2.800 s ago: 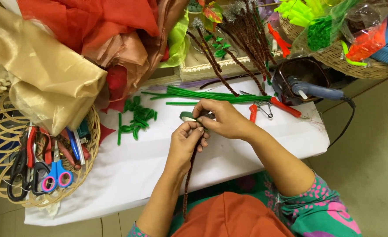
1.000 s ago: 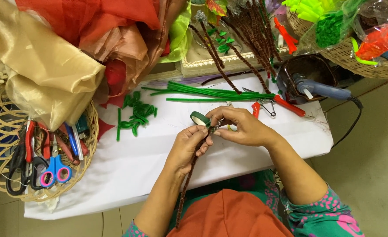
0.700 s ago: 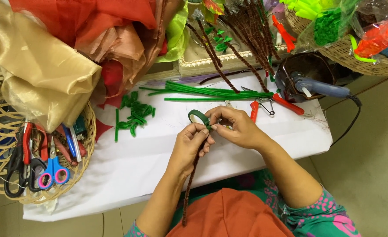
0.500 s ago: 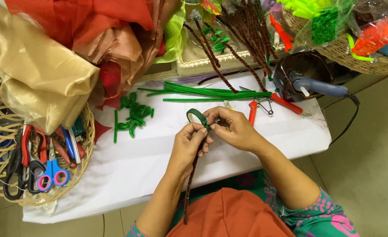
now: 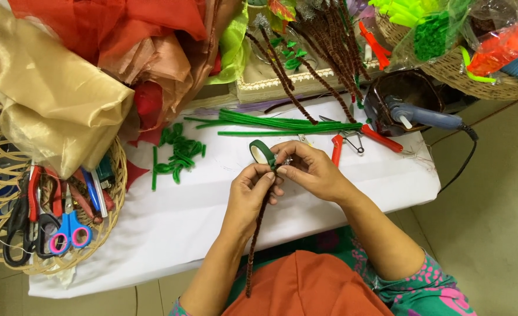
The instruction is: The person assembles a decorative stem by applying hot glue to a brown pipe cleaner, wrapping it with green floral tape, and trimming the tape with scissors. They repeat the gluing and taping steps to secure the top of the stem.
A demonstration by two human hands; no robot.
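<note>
Green tape roll [image 5: 262, 151] sits pinched in my right hand [image 5: 311, 172] just above the brown fuzzy stem [image 5: 258, 225] – my left hand [image 5: 250, 196] closed around its top – and I judge a slack pinch lets the tape unwind.

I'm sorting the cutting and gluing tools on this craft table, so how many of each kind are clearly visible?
Scissors in the wicker basket: 2, one pair with blue and pink handles, one with black handles
Red-handled pliers: 1
Blue glue gun: 1
Total: 4. More handles in the basket overlap too much to count.
</note>
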